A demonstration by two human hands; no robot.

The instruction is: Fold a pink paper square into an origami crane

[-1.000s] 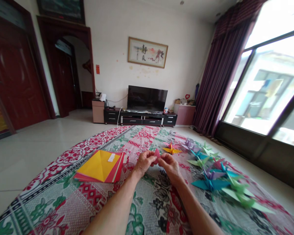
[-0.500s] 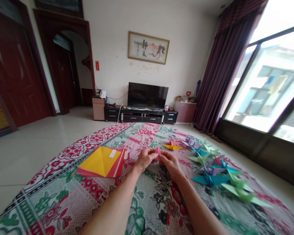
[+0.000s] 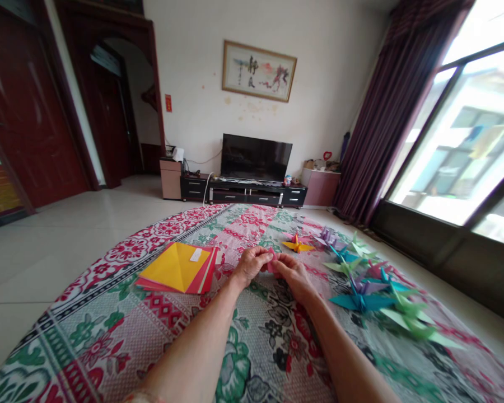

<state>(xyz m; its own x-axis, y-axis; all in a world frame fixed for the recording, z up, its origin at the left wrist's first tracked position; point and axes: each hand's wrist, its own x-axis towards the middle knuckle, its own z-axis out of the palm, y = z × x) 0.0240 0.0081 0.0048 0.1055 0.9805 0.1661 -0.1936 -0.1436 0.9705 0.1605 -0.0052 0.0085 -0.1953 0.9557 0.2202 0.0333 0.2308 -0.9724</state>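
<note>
Over the middle of the patterned table, my left hand (image 3: 251, 266) and my right hand (image 3: 292, 272) pinch a small folded piece of pink paper (image 3: 271, 262) between their fingertips. My fingers cover much of it, so its full shape is hidden. Just beyond my right hand sits a yellow-orange paper crane (image 3: 297, 244). To the left of my left hand lies a stack of square paper sheets (image 3: 174, 268), yellow on top with red and pink beneath, and a small white slip (image 3: 195, 255) rests on it.
On the right side of the table stand several folded cranes, among them a blue crane (image 3: 361, 301), a green crane (image 3: 415, 319) and a purple crane (image 3: 328, 237). A floral tablecloth (image 3: 121, 330) covers the table. Past its far edge are a television (image 3: 256, 158) and low cabinets.
The pink paper has turned in my fingertips; its upright point no longer shows. Both hands stay close together on it. The view has shifted slightly.
</note>
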